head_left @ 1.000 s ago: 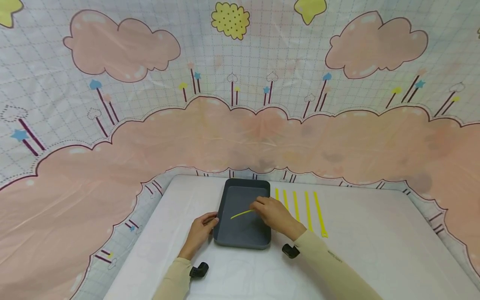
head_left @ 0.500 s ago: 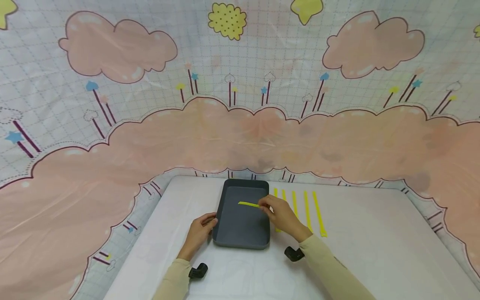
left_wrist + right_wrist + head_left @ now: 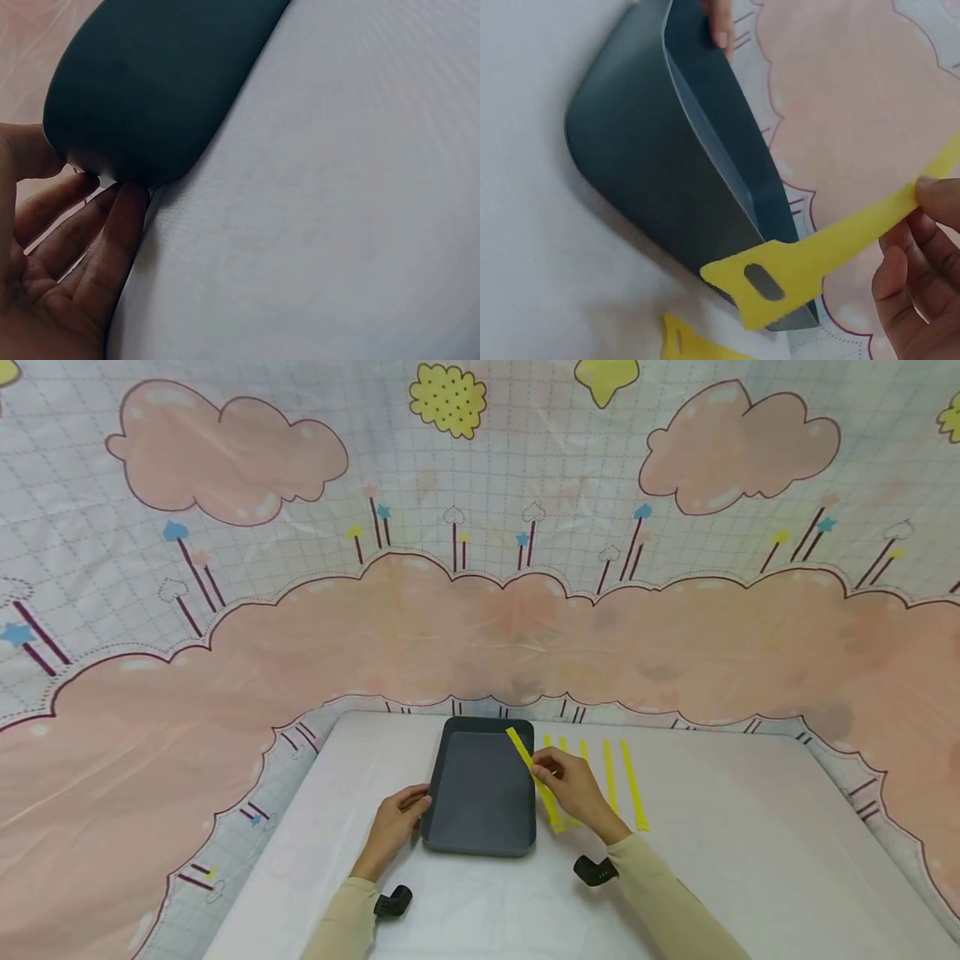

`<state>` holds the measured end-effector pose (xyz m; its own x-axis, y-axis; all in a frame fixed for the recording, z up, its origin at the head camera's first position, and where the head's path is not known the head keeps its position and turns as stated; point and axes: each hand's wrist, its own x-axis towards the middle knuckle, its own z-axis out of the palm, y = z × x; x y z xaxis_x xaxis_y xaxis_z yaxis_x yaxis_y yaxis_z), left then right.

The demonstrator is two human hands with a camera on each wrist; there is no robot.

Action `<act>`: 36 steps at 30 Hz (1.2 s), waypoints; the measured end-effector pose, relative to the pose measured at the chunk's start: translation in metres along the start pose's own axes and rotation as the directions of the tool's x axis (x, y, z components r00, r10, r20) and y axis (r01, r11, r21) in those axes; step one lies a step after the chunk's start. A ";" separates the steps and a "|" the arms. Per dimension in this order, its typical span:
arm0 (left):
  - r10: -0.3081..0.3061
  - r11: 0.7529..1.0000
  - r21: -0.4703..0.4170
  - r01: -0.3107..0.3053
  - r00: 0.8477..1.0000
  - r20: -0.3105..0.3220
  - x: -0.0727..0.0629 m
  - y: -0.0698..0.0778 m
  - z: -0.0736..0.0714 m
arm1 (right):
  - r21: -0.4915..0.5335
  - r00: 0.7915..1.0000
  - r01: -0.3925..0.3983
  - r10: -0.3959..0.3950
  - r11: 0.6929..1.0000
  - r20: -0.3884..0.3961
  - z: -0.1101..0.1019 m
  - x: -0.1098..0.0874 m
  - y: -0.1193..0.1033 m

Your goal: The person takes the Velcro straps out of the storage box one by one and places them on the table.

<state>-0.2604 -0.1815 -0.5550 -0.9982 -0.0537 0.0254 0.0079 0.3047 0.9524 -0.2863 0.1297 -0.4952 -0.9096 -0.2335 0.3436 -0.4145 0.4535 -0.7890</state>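
A dark grey rectangular tray (image 3: 476, 797) lies on the white table. My left hand (image 3: 390, 831) holds its left side, thumb at the rim; in the left wrist view the fingers (image 3: 116, 247) press against the outer wall. My right hand (image 3: 573, 785) pinches a yellow hook-and-loop cable tie (image 3: 519, 745) between thumb and fingers, over the tray's right edge. The right wrist view shows the tie's wide slotted head (image 3: 776, 289) hanging down in front of the tray wall, with its thin tail passing up through the fingers.
Several more yellow cable ties (image 3: 634, 785) lie side by side on the table (image 3: 720, 860), just right of the tray; my right hand partly covers some. A patterned cloth (image 3: 480, 643) hangs behind the table. Each wrist wears a black camera (image 3: 595, 871).
The tie has swung from pointing left across the tray to a slanted, near lengthwise position. My right hand has shifted slightly right with it. The left hand stays on the tray.
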 end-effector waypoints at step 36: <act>-0.010 1.000 0.020 0.010 1.000 0.023 -0.020 0.041 -0.005 | 0.203 0.938 -0.312 0.336 0.928 -0.092 -0.050 -0.022 0.028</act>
<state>-0.2396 -0.1728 -0.5144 -0.9993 -0.0353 0.0090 -0.0029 0.3230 0.9464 -0.2799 0.1909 -0.4993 -0.9945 0.0122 0.1041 -0.0948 0.3196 -0.9428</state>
